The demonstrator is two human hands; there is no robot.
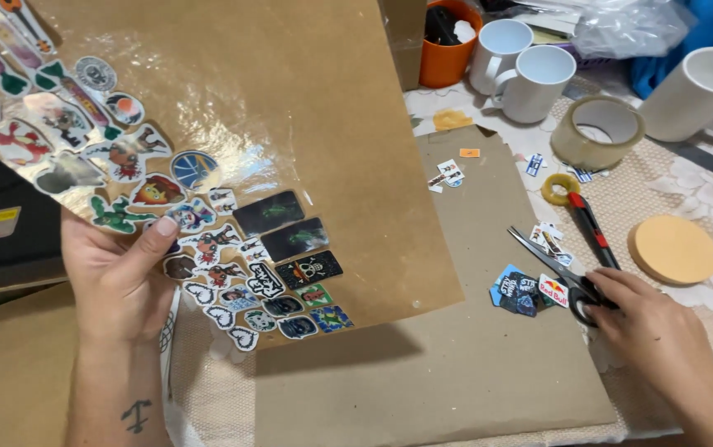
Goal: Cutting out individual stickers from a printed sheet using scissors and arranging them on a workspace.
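Note:
My left hand (120, 277) holds up a large brown sheet (290, 99) covered by clear film, thumb pressed on its lower left edge. Many small colourful stickers (207, 240) are stuck along that edge. My right hand (663, 343) rests at the lower right, fingers in the handles of black scissors (559, 269) whose blades lie open on a flat cardboard sheet (456, 331). A few cut-out stickers (526, 291) lie just left of the scissors.
Three white mugs (534, 83) and an orange cup (448, 50) stand at the back. A tape roll (597, 132), a red and black utility knife (592, 232), a small yellow ring (559, 189) and a round cork coaster (673, 250) lie on the right.

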